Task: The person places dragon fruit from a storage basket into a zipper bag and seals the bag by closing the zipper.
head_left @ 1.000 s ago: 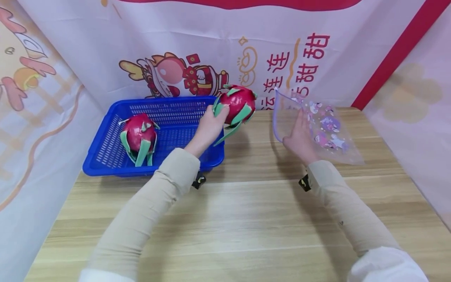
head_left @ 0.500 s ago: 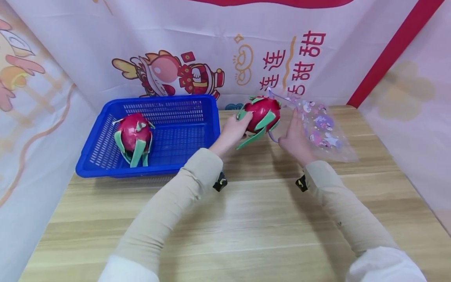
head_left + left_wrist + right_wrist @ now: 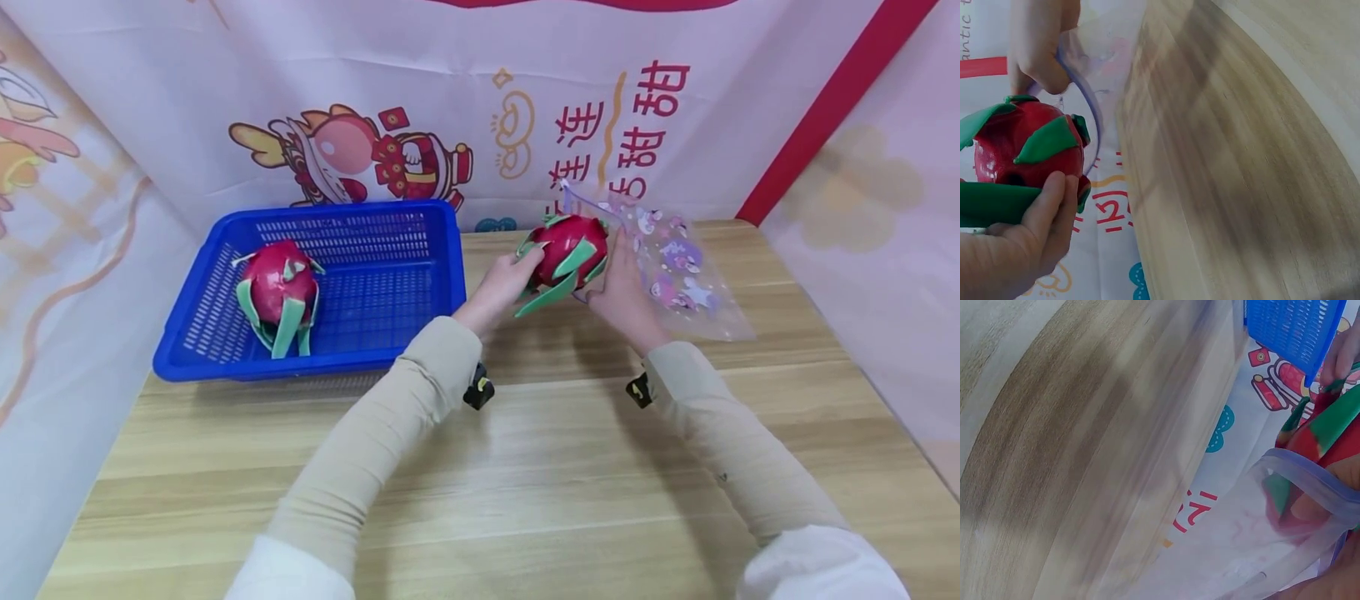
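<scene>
as hands [image 3: 497,292] [image 3: 626,302] hold both, dragonfruit [image 3: 564,248] seemingly touches bag [image 3: 685,268].

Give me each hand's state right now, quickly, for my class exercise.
Left hand: closed, holding a dragon fruit.
Right hand: holding the clear printed bag at its mouth.

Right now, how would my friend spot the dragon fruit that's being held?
On the wooden table, find the blue basket, then look just right of it in the head view. At the purple-edged mouth of a clear bag is a red dragon fruit with green flaps. The other dragon fruit sits inside the basket, but this one is held in the left hand.
</scene>
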{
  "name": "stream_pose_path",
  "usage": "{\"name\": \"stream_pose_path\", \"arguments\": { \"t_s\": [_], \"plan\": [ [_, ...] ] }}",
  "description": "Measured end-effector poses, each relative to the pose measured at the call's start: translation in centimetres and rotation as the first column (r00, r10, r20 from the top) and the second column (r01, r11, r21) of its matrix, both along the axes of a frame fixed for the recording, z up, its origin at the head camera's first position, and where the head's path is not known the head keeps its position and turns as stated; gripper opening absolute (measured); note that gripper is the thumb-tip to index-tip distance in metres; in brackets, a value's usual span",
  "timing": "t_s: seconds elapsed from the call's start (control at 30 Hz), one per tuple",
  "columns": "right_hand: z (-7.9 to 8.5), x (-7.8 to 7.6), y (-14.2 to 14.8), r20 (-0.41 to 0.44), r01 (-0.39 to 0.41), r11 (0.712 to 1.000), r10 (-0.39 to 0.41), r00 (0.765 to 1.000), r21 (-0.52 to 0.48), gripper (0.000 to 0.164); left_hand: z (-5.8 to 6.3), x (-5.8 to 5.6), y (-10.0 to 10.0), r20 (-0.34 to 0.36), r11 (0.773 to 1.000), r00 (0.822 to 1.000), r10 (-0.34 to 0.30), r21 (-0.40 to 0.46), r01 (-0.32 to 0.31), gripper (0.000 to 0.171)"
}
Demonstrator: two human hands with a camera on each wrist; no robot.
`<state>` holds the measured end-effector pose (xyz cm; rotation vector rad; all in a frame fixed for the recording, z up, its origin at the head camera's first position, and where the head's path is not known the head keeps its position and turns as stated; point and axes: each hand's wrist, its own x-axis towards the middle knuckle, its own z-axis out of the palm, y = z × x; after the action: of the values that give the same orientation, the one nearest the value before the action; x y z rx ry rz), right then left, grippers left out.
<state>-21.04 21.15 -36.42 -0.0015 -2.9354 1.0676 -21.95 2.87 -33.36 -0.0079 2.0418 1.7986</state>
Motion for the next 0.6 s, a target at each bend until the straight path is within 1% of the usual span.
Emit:
{"name": "stream_pose_path", "arguments": {
  "t_s": [0.07,0.17,0.27,0.37,0.47,0.6],
  "plan": [
    [0.0,0.0,-0.1,-0.016,-0.006,1.0,0.006,1.0,-0.01,0.109,-0.2,-0.2,0.0,-0.002,1.0,1.0,-0.008,0.017,0.008,0.05],
    [0.0,0.0,-0.1,-0.04,-0.011,1.0,0.01,0.999,-0.023,0.107,-0.5,-0.3,0.1,-0.023,1.0,1.0,-0.017,0.0,0.017,0.051],
    [0.0,0.1,0.0,-0.053,-0.012,1.0,0.011,0.999,-0.025,0.105,-0.6,-0.3,0.1,-0.034,1.0,0.999,-0.013,-0.023,0.012,0.053],
    [0.1,0.1,0.1,-0.051,-0.018,0.999,0.016,0.999,-0.029,0.105,-0.7,-0.4,0.1,-0.016,1.0,1.0,0.001,-0.009,-0.001,0.057],
    [0.1,0.1,0.1,-0.036,-0.024,0.999,0.023,0.999,-0.032,0.104,-0.9,-0.5,0.1,0.01,0.999,1.0,0.013,0.036,-0.013,0.061],
    [0.1,0.1,0.1,-0.025,-0.039,0.999,0.038,0.999,-0.031,0.105,-1.2,-0.4,0.2,0.033,0.999,0.999,0.019,0.049,-0.021,0.057]
  ]
}}
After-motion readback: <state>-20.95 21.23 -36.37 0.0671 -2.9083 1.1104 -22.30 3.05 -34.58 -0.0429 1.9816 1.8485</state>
